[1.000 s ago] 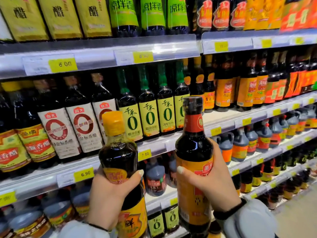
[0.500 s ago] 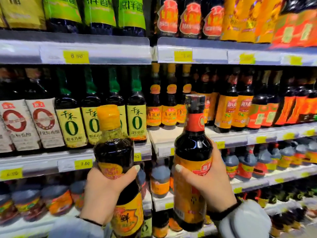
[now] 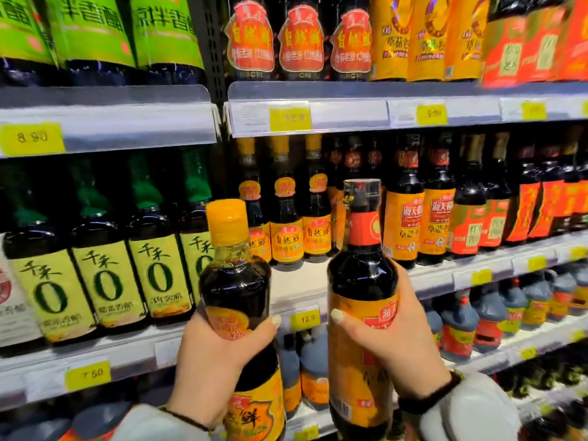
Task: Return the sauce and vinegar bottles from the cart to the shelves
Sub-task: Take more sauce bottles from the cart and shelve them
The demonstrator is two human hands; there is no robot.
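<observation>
My left hand (image 3: 210, 361) grips a dark sauce bottle with a yellow cap (image 3: 237, 281) upright, fingers wrapped round its middle. My right hand (image 3: 397, 342) grips a taller dark sauce bottle with a red neck band and orange label (image 3: 361, 288), also upright. Both bottles are held up side by side in front of the middle shelf (image 3: 296, 281). Just behind them stands a row of small bottles with yellow caps and orange labels (image 3: 286, 224). A bare strip of shelf lies in front of that row.
Green-labelled vinegar bottles (image 3: 105, 265) fill the middle shelf on the left. Orange and red labelled soy bottles (image 3: 436, 218) stand on the right. The upper shelf (image 3: 350, 113) carries more bottles; jugs (image 3: 461, 323) sit on the lower shelf. Yellow price tags line the shelf edges.
The view has shifted rightward along the shelves and moved closer. Both hands keep hold of their bottles, which stay upright and side by side.
</observation>
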